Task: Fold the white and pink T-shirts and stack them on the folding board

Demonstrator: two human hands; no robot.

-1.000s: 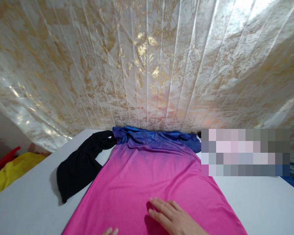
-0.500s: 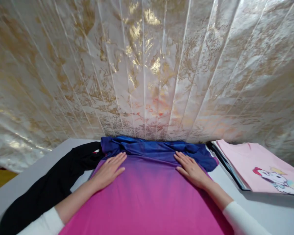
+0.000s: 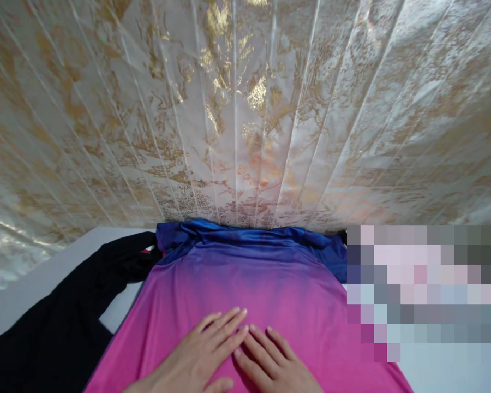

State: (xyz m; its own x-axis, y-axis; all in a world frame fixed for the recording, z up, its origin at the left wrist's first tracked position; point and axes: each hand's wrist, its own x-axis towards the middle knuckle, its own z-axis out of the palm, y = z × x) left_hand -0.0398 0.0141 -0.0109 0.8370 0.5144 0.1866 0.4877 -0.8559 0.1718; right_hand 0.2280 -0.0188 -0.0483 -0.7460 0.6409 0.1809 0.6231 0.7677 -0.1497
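A garment point(image 3: 237, 284) that fades from pink to blue lies spread flat on a white table point(image 3: 33, 273), its blue end bunched against the back wall. My left hand point(image 3: 196, 357) and my right hand point(image 3: 270, 363) rest side by side on the pink cloth near the bottom of the view. Both lie flat with fingers stretched out, palms down, and their fingertips almost touch. Neither hand holds anything.
A black garment point(image 3: 61, 322) lies on the table to the left, touching the blue end. A shiny white and gold sheet point(image 3: 245, 109) hangs as the wall behind. A blurred patch at the right hides what lies there.
My hands have slid back from the blue far end toward me and come together in the middle of the pink cloth. The view has shifted slightly.
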